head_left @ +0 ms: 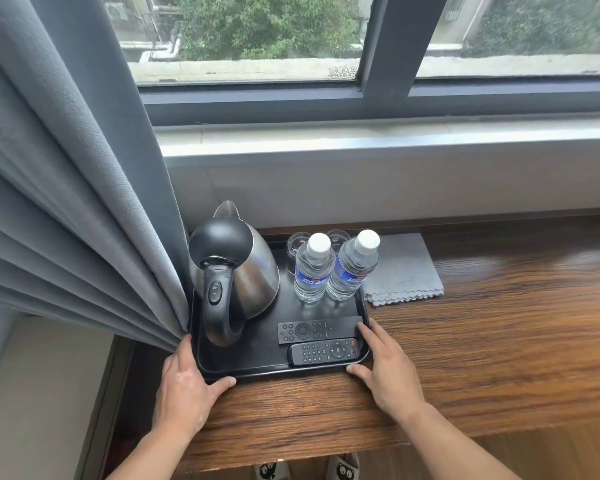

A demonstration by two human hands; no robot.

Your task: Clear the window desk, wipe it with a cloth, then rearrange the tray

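Nearest: we see a pair of slippers (267, 471) with cartoon faces on the floor under the desk's front edge.
Desk: the dark wood-grain desk (482, 323) runs off to the right, bare and glossy, which is the open room for sliding; its left end stops just past the tray.
Left hand (184, 379): fingers straight, thumb lying along the tray's near rim, fingers up its left side against the curtain; nothing pinched.
Right hand (385, 365): flat and unclenched at the near right corner, thumb on the front rim, fingertips on the right rim by the upper remote's end.
Tray (253, 358): black, at the desk's left end, its left edge touching the curtain (66, 202).
On the tray: lower remote (326, 351) and upper remote (316, 330) side by side at the front right; steel kettle (253, 271) at the left, black handle toward us; left water bottle (314, 271) and right water bottle (352, 268) touching; behind them one glass (297, 245) and a second glass (338, 235).
Cloth (402, 271): grey, folded, flat on the desk just beside the tray's far right corner.
Room: pale wall (395, 192), metal sill (395, 140), window (257, 36) with trees outside.
Writing: the bottles' blue labels carry white characters we cannot read; the stamp (342, 72) on the pane is too small.
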